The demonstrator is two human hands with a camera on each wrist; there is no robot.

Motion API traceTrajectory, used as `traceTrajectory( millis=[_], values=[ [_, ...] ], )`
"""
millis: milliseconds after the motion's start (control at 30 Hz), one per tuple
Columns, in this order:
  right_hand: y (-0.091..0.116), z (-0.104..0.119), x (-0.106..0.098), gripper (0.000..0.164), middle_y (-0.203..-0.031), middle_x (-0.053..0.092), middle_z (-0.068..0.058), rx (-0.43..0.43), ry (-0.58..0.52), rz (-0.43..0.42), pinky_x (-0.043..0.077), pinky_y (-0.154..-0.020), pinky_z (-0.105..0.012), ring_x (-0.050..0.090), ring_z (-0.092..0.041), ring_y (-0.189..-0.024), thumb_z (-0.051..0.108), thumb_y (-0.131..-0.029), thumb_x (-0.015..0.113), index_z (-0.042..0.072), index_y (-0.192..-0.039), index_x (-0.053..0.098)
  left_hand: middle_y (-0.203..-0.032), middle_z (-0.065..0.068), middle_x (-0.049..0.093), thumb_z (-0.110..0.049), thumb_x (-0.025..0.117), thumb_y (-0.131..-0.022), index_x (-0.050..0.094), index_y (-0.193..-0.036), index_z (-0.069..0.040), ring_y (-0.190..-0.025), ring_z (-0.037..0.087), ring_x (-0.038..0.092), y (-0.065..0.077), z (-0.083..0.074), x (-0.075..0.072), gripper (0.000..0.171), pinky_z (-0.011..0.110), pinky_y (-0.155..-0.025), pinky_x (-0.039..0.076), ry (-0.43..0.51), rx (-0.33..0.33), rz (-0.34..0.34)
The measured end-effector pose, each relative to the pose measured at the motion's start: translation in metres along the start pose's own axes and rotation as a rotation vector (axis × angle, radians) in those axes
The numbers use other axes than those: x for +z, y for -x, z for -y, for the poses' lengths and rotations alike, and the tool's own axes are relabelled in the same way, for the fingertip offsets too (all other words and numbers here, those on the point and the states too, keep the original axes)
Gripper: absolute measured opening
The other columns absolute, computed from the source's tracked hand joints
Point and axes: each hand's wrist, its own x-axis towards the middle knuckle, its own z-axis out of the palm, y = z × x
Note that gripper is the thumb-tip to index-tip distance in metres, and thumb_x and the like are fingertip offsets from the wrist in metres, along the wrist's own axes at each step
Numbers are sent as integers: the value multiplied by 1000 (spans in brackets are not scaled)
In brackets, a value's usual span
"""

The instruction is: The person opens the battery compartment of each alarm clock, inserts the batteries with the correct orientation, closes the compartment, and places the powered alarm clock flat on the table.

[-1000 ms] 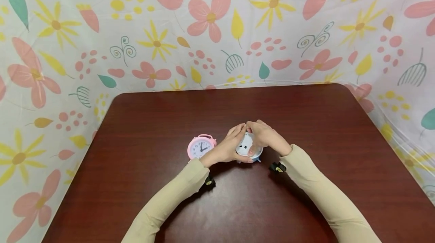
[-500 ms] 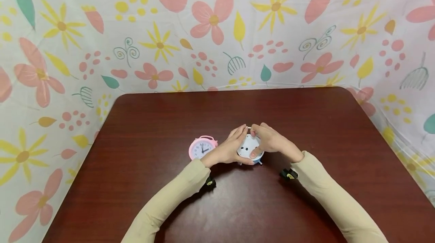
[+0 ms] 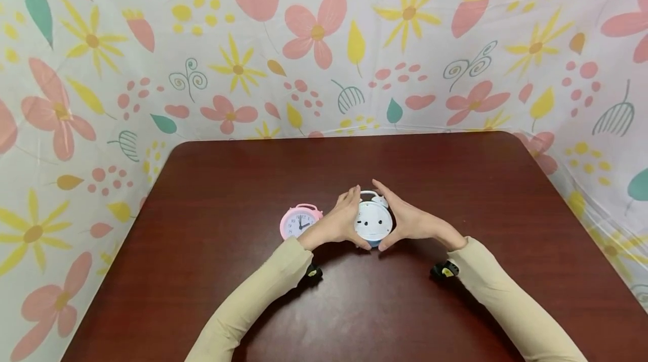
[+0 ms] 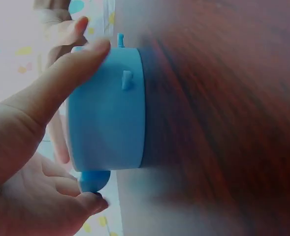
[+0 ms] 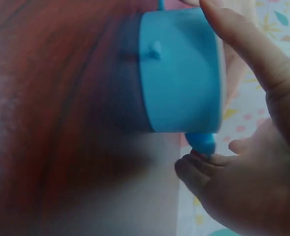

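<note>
A blue alarm clock (image 3: 373, 221) lies on the table with its white back up, its handle and bells pointing away. My left hand (image 3: 341, 221) holds it from the left. In the left wrist view, the left thumb (image 4: 80, 64) lies over the blue side near a small foot, while the fingers reach the bell. My right hand (image 3: 411, 220) is spread beside the clock's right edge, thumb and index finger extended. The right wrist view puts its thumb (image 5: 243, 39) at the clock's rim and its fingers by a bell (image 5: 201, 142).
A pink alarm clock (image 3: 300, 221), face up, lies just left of my left hand, partly covered by the wrist. The dark red-brown table (image 3: 243, 182) ends at a flower-print cloth (image 3: 314, 81) behind it and at the sides.
My right thumb and fingers have left the clock's white back and spread out to its right edge, uncovering the back and handle. The left hand stays at the clock's left side.
</note>
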Motion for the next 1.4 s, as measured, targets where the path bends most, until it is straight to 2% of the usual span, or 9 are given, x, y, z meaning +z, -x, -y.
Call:
traceTrajectory(
  millis=[167,267,367,767,1100,1200,1300,1400],
  values=[
    [1,-4,4,123,-139,35,-15,8,117,-62,37,-96,-46,39,-25,-122,42,-50,87,5,-145,18,-147,22,27,-44,85,-55,14,-142,8,-134,32,31,0,-2,-1,124,34,-109,30,-30,-19,0],
    [2,-5,4,119,-132,42,-12,-5,159,-114,40,-92,-43,45,-23,-116,43,-48,87,4,-143,26,-146,19,31,-45,85,-54,18,-142,8,-133,28,33,-1,-1,-3,122,34,-109,29,-57,12,-23],
    [3,-5,2,118,-130,45,-11,-4,156,-139,40,-91,-42,46,-22,-113,43,-47,88,5,-142,28,-145,18,33,-46,84,-53,20,-141,8,-133,25,34,-1,-1,-6,122,34,-110,28,-71,54,-32],
    [7,0,-5,114,-126,45,-10,-25,131,-159,41,-89,-40,46,-19,-108,41,-51,86,3,-142,27,-146,15,33,-46,84,-54,20,-143,4,-136,24,29,-3,-7,-19,121,36,-111,25,-44,62,-23],
    [10,5,-11,116,-129,43,-10,-32,119,-170,39,-91,-41,44,-19,-111,43,-52,86,8,-144,24,-147,14,32,-46,85,-53,19,-144,2,-137,24,28,-4,-11,-27,122,36,-111,25,-12,59,-24],
    [11,5,-13,116,-130,41,-9,-34,105,-170,39,-90,-42,43,-19,-112,43,-54,85,11,-145,22,-148,14,30,-45,85,-53,19,-144,1,-138,24,26,-4,-12,-29,121,37,-112,24,12,56,-25],
    [12,4,-14,116,-133,38,-7,-17,61,-154,37,-93,-44,40,-18,-114,43,-55,85,18,-146,18,-148,13,30,-44,85,-54,19,-144,0,-138,24,26,-4,-12,-31,120,36,-112,23,26,50,-27],
    [13,2,-15,121,-145,27,-6,-1,-41,-138,30,-101,-43,32,-20,-126,36,-55,87,27,-148,8,-148,13,30,-43,85,-53,20,-144,-1,-137,26,28,-3,-13,-34,120,38,-111,25,46,50,-41]
  ],
)
